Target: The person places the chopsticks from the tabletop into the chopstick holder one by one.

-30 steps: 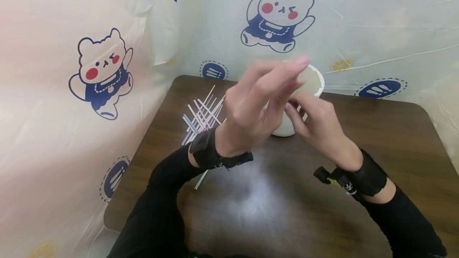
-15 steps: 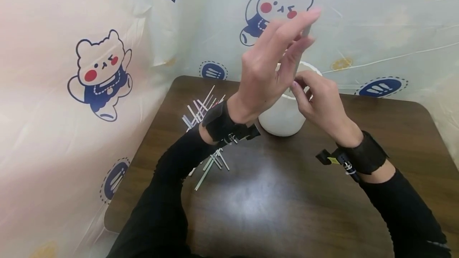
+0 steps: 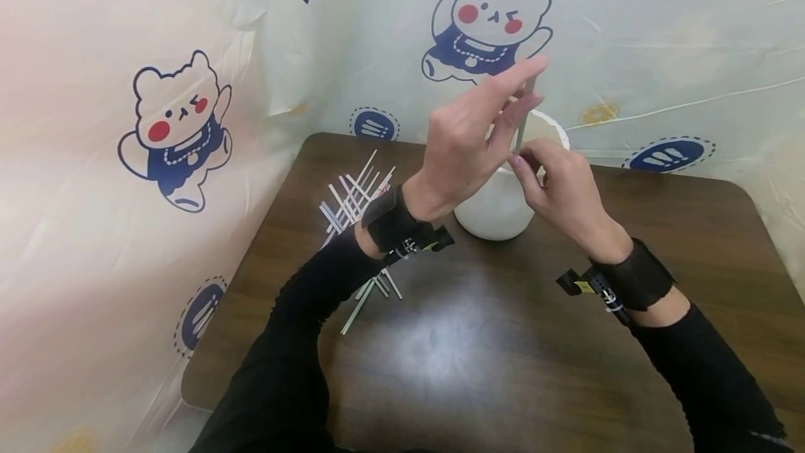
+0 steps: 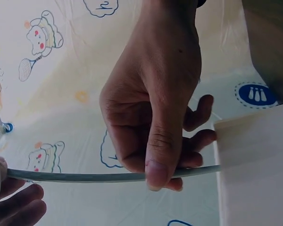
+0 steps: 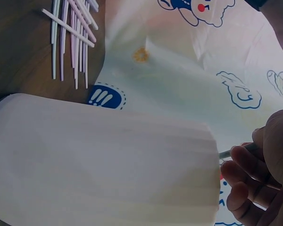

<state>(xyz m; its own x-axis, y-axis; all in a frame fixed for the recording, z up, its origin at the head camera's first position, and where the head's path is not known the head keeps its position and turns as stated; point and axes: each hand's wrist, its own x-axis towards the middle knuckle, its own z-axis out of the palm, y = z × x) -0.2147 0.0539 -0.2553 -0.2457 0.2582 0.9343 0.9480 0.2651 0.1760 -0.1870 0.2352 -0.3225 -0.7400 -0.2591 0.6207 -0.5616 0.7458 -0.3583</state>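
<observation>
A thin grey-green stick (image 4: 85, 177) runs between both hands, slightly bowed in the left wrist view. My left hand (image 3: 462, 138) pinches its upper end. Lower down, my right hand (image 3: 560, 180) pinches it between thumb and fingers, close to the rim of a tall white pot (image 3: 493, 208). In the left wrist view the right hand (image 4: 155, 108) fills the middle, and the left hand's fingers (image 4: 23, 207) show at the left edge. The stick's far end meets the mouth of the pot (image 5: 104, 160); how deep it reaches inside is hidden.
A loose crisscross pile of pale white, pink, lilac and green sticks (image 3: 352, 201) lies on the brown table (image 3: 478, 369), left of the pot and partly behind my left arm. A cartoon-printed sheet (image 3: 283, 40) hangs behind and to the left of the table.
My left hand has risen from in front of the pot, then come down a little. The stick, hidden at first, now shows between the hands. My right hand has shifted only slightly.
</observation>
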